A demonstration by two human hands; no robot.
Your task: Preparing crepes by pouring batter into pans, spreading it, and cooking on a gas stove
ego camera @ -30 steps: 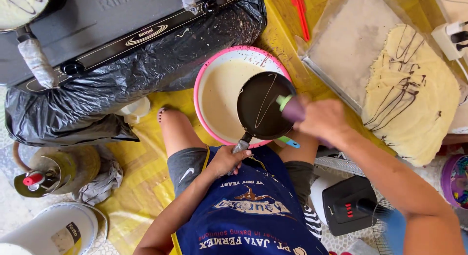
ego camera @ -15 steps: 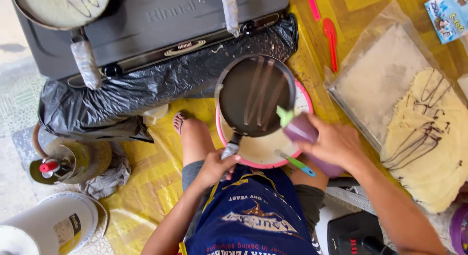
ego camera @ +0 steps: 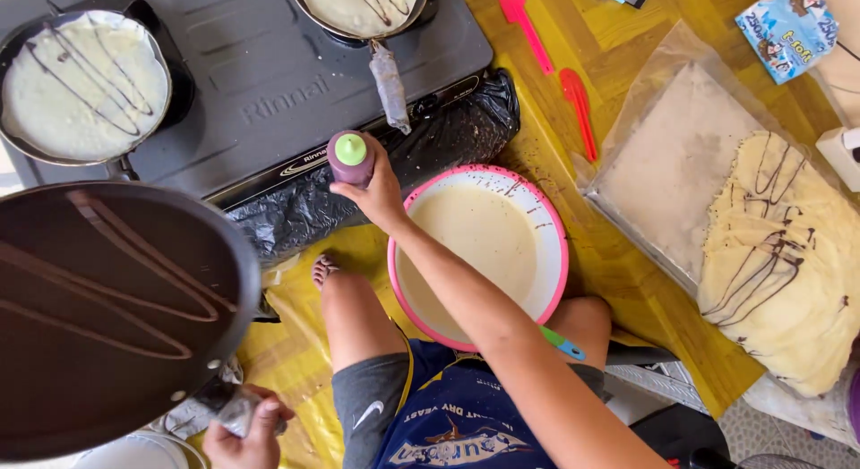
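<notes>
The left hand [ego camera: 244,424] grips the wrapped handle of the dark pan [ego camera: 107,317], held up at lower left, likely heavy and best steadied there, while the right hand [ego camera: 376,191] clasps the soft squeeze bottle [ego camera: 350,158] around its middle beside the stove [ego camera: 269,84].

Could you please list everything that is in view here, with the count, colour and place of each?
Stove: one, dark grey, top left.
Pans with crepes: two, dark, on the stove.
Held pan: one, dark with brown streaks, lower left.
Bottle: one, purple with green cap, by the stove's front.
Bowl: one, pink-rimmed, holding pale batter, centre.
Spatulas: two, pink and red, on the yellow mat, top.
Crepe stack: one, pale with brown streaks, right.
Plastic sheet: one, clear, under the stack.
Packet: one, blue, top right.
Left hand: grips the held pan's handle.
Right hand: holds the bottle.
</notes>
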